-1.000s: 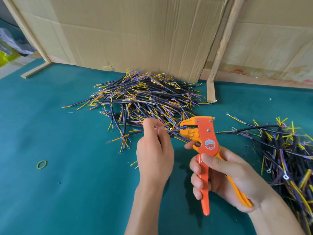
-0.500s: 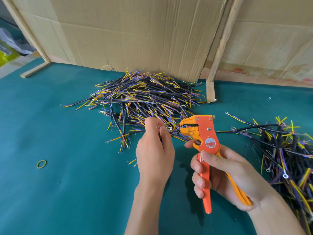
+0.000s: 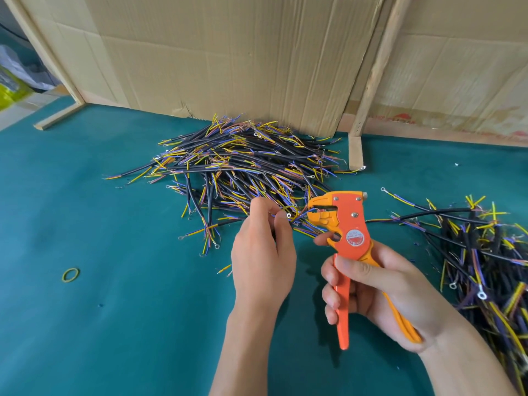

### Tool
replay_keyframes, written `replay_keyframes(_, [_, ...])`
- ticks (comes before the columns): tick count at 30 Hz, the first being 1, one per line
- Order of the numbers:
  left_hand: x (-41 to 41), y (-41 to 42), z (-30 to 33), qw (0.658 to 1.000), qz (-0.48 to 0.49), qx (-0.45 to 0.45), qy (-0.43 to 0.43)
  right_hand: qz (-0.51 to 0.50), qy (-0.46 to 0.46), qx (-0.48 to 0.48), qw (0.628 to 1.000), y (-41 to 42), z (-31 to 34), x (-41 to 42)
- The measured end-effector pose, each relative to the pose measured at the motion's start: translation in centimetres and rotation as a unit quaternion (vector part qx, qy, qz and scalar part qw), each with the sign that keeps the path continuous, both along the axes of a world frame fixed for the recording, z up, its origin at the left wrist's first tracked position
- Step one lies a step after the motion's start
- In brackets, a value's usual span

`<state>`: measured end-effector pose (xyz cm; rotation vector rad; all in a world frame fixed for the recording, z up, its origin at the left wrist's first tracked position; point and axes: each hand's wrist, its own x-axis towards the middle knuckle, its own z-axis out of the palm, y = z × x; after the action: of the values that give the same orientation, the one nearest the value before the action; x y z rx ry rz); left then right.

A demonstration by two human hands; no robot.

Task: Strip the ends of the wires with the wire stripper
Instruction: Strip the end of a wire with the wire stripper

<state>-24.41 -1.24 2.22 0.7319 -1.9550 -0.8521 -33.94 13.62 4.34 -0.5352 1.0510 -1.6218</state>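
My left hand (image 3: 261,261) pinched a thin wire (image 3: 297,215) at the glossy orange plastic stripper (image 3: 347,241), gripped by my right hand (image 3: 380,292); its round red label was unreadable.

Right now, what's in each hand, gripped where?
Right hand grips the orange wire stripper by its two handles. Left hand pinches a wire near its end, the tip reaching toward the stripper's head.

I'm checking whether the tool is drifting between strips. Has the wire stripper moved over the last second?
Yes, slightly: the wire stripper in the right hand has shifted up the picture, its head closer to the middle wire pile.
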Motion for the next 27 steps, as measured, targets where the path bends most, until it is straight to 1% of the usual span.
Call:
replay_keyframes(8, [-0.1,-0.11,-0.11,1.0,0.0,-0.002,0.001,-0.03,0.019,0.026,0.999,-0.29,0.22,0.32])
replay_keyframes(14, [-0.06,-0.04,-0.14,1.0,0.001,0.004,0.001,-0.035,0.017,0.026,0.999,-0.32,0.21,0.46])
replay_keyframes(18, [-0.15,0.08,-0.12,1.0,0.001,0.007,-0.005,-0.083,0.026,0.039,0.995,-0.67,-0.06,0.41])
replay_keyframes(21, [-0.09,0.1,-0.12,1.0,0.001,0.012,-0.003,-0.07,0.015,0.037,0.997,-0.5,-0.12,0.34])
replay_keyframes(24, [0.0,-0.02,-0.16,1.0,0.017,0.02,0.002,-0.066,-0.004,0.033,0.997,-0.4,-0.07,0.28])
replay_keyframes(27, [-0.02,-0.15,-0.07,0.998,0.059,0.031,0.017,-0.106,0.0,0.032,0.994,-0.3,-0.12,-0.13])
